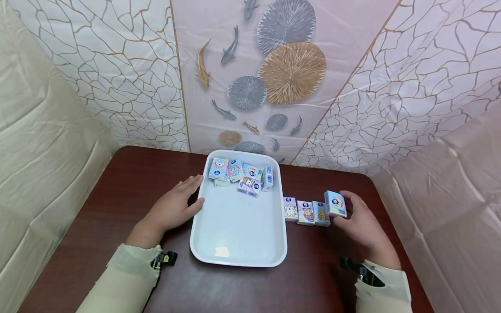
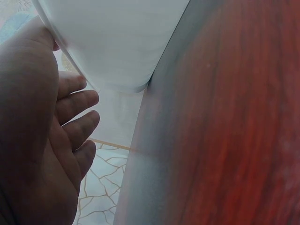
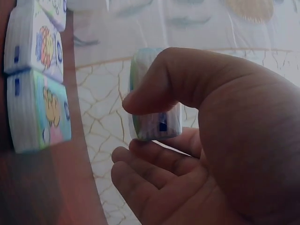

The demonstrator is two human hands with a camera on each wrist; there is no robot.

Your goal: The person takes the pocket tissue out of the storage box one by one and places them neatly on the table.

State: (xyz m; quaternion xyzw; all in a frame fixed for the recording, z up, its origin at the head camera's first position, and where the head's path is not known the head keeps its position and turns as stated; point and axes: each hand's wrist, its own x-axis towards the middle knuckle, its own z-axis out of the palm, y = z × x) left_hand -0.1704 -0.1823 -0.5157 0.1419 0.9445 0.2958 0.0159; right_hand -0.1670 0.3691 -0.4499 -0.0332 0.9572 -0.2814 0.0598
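Observation:
My right hand (image 1: 362,224) pinches a small blue pocket tissue pack (image 1: 335,204) between thumb and fingers, above the right end of a row of similar packs. In the right wrist view the thumb lies across the held pack (image 3: 157,123), hiding part of it. That row holds a white-and-lilac pack (image 1: 290,209), a purple pack (image 1: 305,212) and a blue pack (image 1: 320,214), side by side on the table. With fingers extended, my left hand (image 1: 172,208) rests against the left rim of the white tray (image 1: 238,234). Several more packs (image 1: 249,186) lie jumbled at the tray's far end.
The dark red-brown wooden table (image 1: 250,289) carries the tray and the row. Behind it hangs a patterned cloth (image 1: 137,78) with fish and lily-pad prints. Pale fabric walls (image 1: 446,204) stand on both sides.

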